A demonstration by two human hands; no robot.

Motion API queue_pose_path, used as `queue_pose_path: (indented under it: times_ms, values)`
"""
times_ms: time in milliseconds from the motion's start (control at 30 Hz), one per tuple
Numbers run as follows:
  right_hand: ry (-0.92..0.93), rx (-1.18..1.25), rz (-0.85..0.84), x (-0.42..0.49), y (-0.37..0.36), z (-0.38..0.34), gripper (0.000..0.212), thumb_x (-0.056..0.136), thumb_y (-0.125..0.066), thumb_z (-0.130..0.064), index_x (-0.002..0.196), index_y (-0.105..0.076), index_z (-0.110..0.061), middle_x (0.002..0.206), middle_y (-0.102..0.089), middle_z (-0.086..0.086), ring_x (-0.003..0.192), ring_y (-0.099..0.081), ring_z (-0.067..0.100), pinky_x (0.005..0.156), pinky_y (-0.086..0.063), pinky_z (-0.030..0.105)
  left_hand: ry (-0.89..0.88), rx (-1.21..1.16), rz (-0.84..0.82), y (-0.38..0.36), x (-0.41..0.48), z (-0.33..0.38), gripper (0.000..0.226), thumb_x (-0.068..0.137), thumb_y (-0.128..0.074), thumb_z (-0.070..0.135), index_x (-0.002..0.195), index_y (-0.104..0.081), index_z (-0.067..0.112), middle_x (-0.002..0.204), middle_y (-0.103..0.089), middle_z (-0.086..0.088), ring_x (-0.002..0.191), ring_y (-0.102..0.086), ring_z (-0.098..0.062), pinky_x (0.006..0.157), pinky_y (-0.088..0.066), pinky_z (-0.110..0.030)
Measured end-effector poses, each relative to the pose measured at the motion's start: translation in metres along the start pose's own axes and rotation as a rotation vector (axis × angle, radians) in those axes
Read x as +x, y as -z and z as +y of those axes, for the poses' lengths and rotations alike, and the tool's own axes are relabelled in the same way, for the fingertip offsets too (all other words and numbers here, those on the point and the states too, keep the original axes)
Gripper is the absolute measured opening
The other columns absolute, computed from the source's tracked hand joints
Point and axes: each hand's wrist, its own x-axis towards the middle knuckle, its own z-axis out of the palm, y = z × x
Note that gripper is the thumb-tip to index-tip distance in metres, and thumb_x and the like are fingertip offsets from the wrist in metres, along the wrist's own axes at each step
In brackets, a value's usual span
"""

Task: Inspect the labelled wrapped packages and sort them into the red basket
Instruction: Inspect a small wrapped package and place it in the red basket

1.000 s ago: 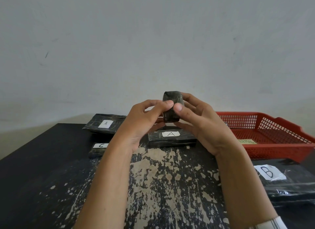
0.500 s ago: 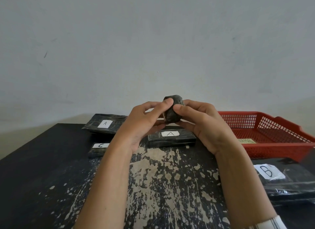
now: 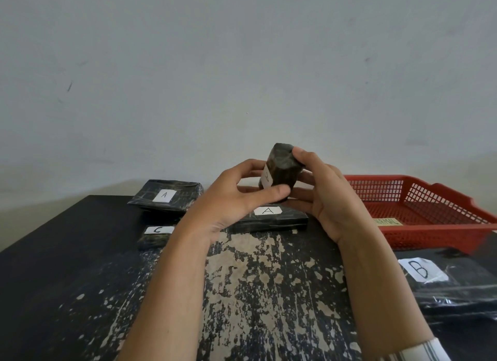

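Both hands hold a small dark wrapped package [image 3: 283,169] upright above the table, its white label turned to the left and only partly readable. My left hand [image 3: 234,196] grips its lower left side with thumb and fingers. My right hand [image 3: 326,196] cups its right side and top. On the table behind lie a flat package labelled A [image 3: 166,196], another labelled A [image 3: 269,219] under my hands, and a small one labelled C [image 3: 154,235]. A larger package labelled B [image 3: 451,282] lies at the right. The red basket [image 3: 430,226] stands at the far right.
The table [image 3: 67,280] is black with worn pale patches in the middle. A yellow tag sits on the basket's front wall [image 3: 387,222]. A plain grey wall [image 3: 242,64] rises directly behind the table's far edge.
The held package has been turned in my hands: its white label now faces left and shows. My left thumb has slid from its top to its lower front.
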Motion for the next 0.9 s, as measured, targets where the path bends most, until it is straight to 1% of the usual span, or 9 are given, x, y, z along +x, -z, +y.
queue_pose_path:
  times_ms: [100, 167, 267, 367, 433, 500, 633, 767, 900]
  values:
    - [-0.048, 0.005, -0.003, 0.000, -0.001, -0.001, 0.033, 0.107, -0.048, -0.047, 0.113, -0.071, -0.025, 0.109, -0.080, 0.010, 0.091, -0.080, 0.032, 0.077, -0.062, 0.041, -0.064, 0.019, 0.064, 0.000, 0.002, -0.001, 0.041, 0.077, -0.090, 0.026, 0.113, -0.072, 0.031, 0.114, -0.075, 0.013, 0.113, -0.069, -0.007, 0.098, -0.052, -0.032]
    - [-0.073, 0.010, -0.012, 0.000, -0.001, 0.000, 0.039, 0.107, -0.044, -0.052, 0.116, -0.071, -0.024, 0.110, -0.080, 0.011, 0.091, -0.080, 0.035, 0.080, -0.062, 0.044, -0.100, 0.015, 0.111, -0.002, 0.001, 0.001, 0.034, 0.080, -0.087, 0.014, 0.109, -0.073, 0.025, 0.105, -0.078, 0.007, 0.104, -0.072, -0.008, 0.095, -0.057, -0.031]
    - [-0.050, -0.084, 0.064, 0.002, -0.004, 0.001, 0.047, 0.105, -0.041, -0.060, 0.123, -0.065, -0.023, 0.113, -0.078, 0.005, 0.092, -0.080, 0.025, 0.080, -0.063, 0.040, -0.106, 0.049, 0.218, -0.005, 0.002, 0.002, 0.034, 0.078, -0.089, 0.021, 0.106, -0.071, 0.027, 0.099, -0.078, 0.007, 0.089, -0.075, -0.008, 0.082, -0.061, -0.028]
    - [0.114, -0.319, 0.216, 0.003, -0.006, 0.003, 0.035, 0.100, -0.057, -0.055, 0.116, -0.062, -0.024, 0.113, -0.073, -0.003, 0.098, -0.075, 0.012, 0.088, -0.064, 0.039, -0.111, 0.177, 0.372, -0.009, 0.005, 0.000, 0.040, 0.077, -0.089, 0.035, 0.110, -0.066, 0.026, 0.098, -0.074, 0.011, 0.082, -0.073, -0.004, 0.068, -0.055, -0.018]
    - [0.197, -0.426, 0.206, 0.002, -0.008, 0.003, 0.023, 0.096, -0.068, -0.047, 0.107, -0.066, -0.027, 0.105, -0.073, -0.009, 0.098, -0.073, 0.011, 0.091, -0.062, 0.043, -0.120, 0.224, 0.403, -0.012, 0.005, -0.001, 0.044, 0.077, -0.088, 0.041, 0.110, -0.062, 0.025, 0.094, -0.071, 0.014, 0.074, -0.070, 0.003, 0.058, -0.050, -0.011]
    - [0.219, -0.490, 0.166, 0.001, -0.012, 0.005, 0.022, 0.094, -0.072, -0.043, 0.110, -0.068, -0.028, 0.104, -0.074, -0.013, 0.094, -0.074, 0.008, 0.087, -0.063, 0.038, -0.132, 0.226, 0.378, -0.014, 0.005, -0.003, 0.042, 0.078, -0.087, 0.040, 0.108, -0.060, 0.025, 0.091, -0.069, 0.015, 0.070, -0.069, 0.007, 0.054, -0.049, -0.009]
    - [0.265, -0.677, 0.164, 0.002, -0.008, 0.009, 0.040, 0.092, -0.076, -0.035, 0.130, -0.063, -0.029, 0.113, -0.070, -0.019, 0.103, -0.069, 0.005, 0.090, -0.060, 0.032, -0.104, 0.189, 0.253, -0.020, 0.008, -0.009, 0.043, 0.081, -0.087, 0.021, 0.112, -0.058, 0.023, 0.100, -0.071, 0.013, 0.080, -0.072, 0.005, 0.069, -0.060, -0.018]
    - [0.295, -0.988, 0.184, 0.002, 0.013, 0.009, 0.061, 0.089, -0.080, -0.032, 0.144, -0.054, -0.028, 0.131, -0.069, -0.007, 0.112, -0.066, 0.016, 0.083, -0.050, 0.028, -0.032, 0.068, 0.129, -0.037, 0.012, -0.012, 0.040, 0.089, -0.074, -0.001, 0.113, -0.057, 0.026, 0.114, -0.070, 0.013, 0.091, -0.074, 0.001, 0.086, -0.062, -0.031]
    - [0.286, -1.195, 0.256, 0.007, 0.043, 0.004, 0.054, 0.093, -0.071, -0.024, 0.143, -0.053, -0.030, 0.128, -0.070, -0.002, 0.112, -0.066, 0.024, 0.077, -0.046, 0.033, -0.002, -0.024, 0.047, -0.071, 0.026, -0.013, 0.042, 0.090, -0.065, -0.008, 0.119, -0.059, 0.023, 0.124, -0.068, 0.009, 0.098, -0.075, -0.006, 0.092, -0.056, -0.030]
